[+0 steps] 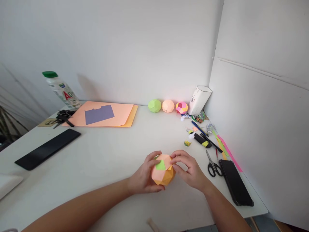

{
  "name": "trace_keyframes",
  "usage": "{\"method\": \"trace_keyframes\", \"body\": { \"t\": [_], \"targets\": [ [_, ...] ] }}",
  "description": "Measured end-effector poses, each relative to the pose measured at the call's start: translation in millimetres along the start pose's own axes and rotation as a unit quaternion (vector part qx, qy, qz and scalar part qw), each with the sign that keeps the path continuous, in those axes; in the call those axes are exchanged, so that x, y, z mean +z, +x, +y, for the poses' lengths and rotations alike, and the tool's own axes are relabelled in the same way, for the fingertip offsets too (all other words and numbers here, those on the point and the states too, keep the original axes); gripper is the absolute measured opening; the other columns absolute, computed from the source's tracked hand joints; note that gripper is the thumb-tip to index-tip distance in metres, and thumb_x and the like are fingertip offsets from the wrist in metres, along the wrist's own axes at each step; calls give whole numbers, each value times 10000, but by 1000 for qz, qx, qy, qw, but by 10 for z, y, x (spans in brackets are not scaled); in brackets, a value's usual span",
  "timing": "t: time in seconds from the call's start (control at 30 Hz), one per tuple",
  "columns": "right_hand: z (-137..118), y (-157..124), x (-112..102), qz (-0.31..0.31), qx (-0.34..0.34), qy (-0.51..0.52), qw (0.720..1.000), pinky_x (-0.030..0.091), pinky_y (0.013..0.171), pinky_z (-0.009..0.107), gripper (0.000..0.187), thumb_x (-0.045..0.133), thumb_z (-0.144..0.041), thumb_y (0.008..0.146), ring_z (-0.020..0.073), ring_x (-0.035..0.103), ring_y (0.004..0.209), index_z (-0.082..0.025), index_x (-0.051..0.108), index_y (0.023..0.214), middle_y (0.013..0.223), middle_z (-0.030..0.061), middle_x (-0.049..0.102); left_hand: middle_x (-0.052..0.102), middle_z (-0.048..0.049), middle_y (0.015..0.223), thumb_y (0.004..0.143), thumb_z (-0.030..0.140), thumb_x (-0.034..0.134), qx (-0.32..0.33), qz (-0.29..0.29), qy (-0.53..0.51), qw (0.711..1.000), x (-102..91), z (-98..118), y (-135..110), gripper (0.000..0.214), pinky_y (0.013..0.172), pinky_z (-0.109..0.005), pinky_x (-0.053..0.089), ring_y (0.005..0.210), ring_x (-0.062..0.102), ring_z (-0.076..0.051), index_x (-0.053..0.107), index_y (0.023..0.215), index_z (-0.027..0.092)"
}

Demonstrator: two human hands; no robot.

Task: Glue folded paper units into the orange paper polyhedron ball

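Note:
A faceted paper ball (163,171) in peach, orange and green sits just above the white table (103,158), held between both hands. My left hand (142,175) cups its left side with the fingers curled round it. My right hand (189,170) grips the right side, thumb and fingertips pinched on a top flap.
Three finished paper balls, green (154,105), peach (168,106) and pink (182,107), line the back wall beside a white box (200,100). Scissors (212,165), a phone (235,182), pens and a glue bottle (188,139) lie right. Peach sheets (106,113), keys, a bottle (60,89) and a black slab (48,148) lie left.

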State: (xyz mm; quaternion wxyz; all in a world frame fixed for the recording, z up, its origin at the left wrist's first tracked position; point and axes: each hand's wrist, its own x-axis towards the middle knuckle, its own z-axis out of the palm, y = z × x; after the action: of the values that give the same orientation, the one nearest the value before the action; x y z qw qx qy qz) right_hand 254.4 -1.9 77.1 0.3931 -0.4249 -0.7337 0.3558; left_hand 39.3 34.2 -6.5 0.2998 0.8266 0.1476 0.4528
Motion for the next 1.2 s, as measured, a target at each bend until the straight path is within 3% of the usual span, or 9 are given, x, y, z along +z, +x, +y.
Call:
{"method": "trace_keyframes", "body": {
  "t": [0.33,0.83,1.2],
  "targets": [
    [21,13,38,20,-8,-15,1000,544,826,348,96,587,-185,874,201,611,961,-231,667,901,1002,68,619,247,-221,1438,776,636,612,4,-47,81,996,-1,-22,-19,921,1000,-565,402,1328,315,-393,145,1480,268],
    [5,5,56,-1,-63,-65,996,528,859,366,152,548,-142,888,202,586,989,-240,658,925,1007,65,592,327,-217,1363,866,625,480,50,-48,112,991,9,11,11,783,971,-531,427,1274,364,-351,183,1465,217],
    [-2,6,89,5,-98,-92,991,540,791,357,162,536,-136,888,201,577,937,-240,649,940,969,66,580,366,-232,1325,859,646,467,54,-45,143,987,30,10,3,774,936,-515,454,1251,390,-350,241,1421,165]
  ]
}}
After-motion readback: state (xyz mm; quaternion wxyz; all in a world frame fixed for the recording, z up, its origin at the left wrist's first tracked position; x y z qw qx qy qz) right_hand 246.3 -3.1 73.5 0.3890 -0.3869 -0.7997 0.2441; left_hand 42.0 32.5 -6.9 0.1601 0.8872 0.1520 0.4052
